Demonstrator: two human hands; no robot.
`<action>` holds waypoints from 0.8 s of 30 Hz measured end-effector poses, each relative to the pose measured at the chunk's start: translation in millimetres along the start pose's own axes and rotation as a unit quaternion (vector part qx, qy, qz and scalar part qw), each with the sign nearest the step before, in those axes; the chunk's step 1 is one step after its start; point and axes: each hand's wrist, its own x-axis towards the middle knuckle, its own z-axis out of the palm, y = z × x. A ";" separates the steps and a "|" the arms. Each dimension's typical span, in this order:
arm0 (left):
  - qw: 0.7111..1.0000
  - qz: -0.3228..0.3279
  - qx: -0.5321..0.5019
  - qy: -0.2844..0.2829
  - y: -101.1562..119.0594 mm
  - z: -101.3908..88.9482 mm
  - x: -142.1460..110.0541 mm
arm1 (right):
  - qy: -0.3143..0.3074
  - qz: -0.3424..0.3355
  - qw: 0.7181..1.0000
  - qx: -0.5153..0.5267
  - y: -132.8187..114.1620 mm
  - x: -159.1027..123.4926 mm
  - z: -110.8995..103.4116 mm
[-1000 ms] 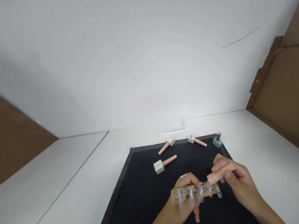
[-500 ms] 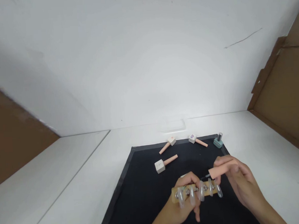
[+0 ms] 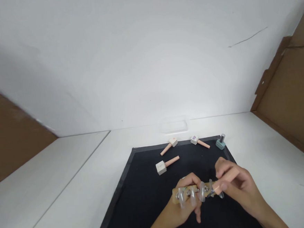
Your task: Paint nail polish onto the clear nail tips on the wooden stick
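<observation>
My left hand (image 3: 184, 209) is closed around a yellowish strip-shaped nail stand (image 3: 175, 197). Several clear false nails (image 3: 202, 192) stick out across it in a row. A small white bit of something shows behind my left fingers, too little to name. In my right hand (image 3: 242, 187), thumb and fingers pinch a nail polish brush (image 3: 225, 181) by its peach cap. The dark bristle end points left and down at the stand, close to the nails at the right end. Whether it touches a nail I cannot tell. The brush cap and my hand partly hide the rightmost nail.
On the black mat (image 3: 136, 184) lie white nail polish bottles with peach caps: one at the left (image 3: 161, 168), one behind it (image 3: 173, 142), one further right (image 3: 194, 140). A teal bottle (image 3: 220, 144) stands at the mat's far right corner. Behind is a clear tray (image 3: 175, 127).
My right hand has tilted the brush more steeply and brought it down and left, from above the stand to the nails at its right end. My left hand keeps holding the stand.
</observation>
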 end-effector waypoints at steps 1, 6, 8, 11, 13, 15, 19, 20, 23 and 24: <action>1.000 0.000 0.004 0.001 1.6 0.0 -0.1 | -0.018 -0.014 1.000 -0.017 -2.0 0.8 0.7; 1.000 0.001 -0.001 -0.001 1.3 -1.5 -0.2 | -0.025 -0.044 0.996 -0.076 -6.6 5.1 3.0; 1.000 -0.002 -0.009 -0.004 -1.0 -2.3 -0.2 | -0.004 -0.057 0.995 -0.084 -6.0 5.4 2.8; 1.000 0.003 -0.016 -0.012 -4.9 -3.4 -0.1 | -0.003 -0.063 0.995 -0.075 -6.1 5.1 2.1; 1.000 0.011 -0.014 -0.014 -7.0 -4.1 0.2 | -0.025 -0.061 0.995 -0.069 -6.8 4.9 2.1; 1.000 0.017 -0.009 -0.018 -8.0 -4.4 0.5 | -0.032 -0.063 0.995 -0.074 -6.6 4.7 2.3; 1.000 0.014 -0.009 -0.020 -4.3 -3.2 0.5 | 0.017 -0.060 0.994 -0.092 -4.4 3.5 1.8; 1.000 0.009 -0.009 -0.017 -2.6 -2.6 0.2 | 0.023 -0.058 0.994 -0.092 -4.2 3.2 1.5; 1.000 -0.003 -0.013 -0.014 0.8 -1.3 -0.5 | 0.011 -0.059 0.994 -0.088 -5.7 2.4 0.7; 1.000 -0.003 -0.021 -0.019 0.4 -1.4 -0.6 | 0.007 -0.061 0.994 -0.085 -6.6 2.2 0.4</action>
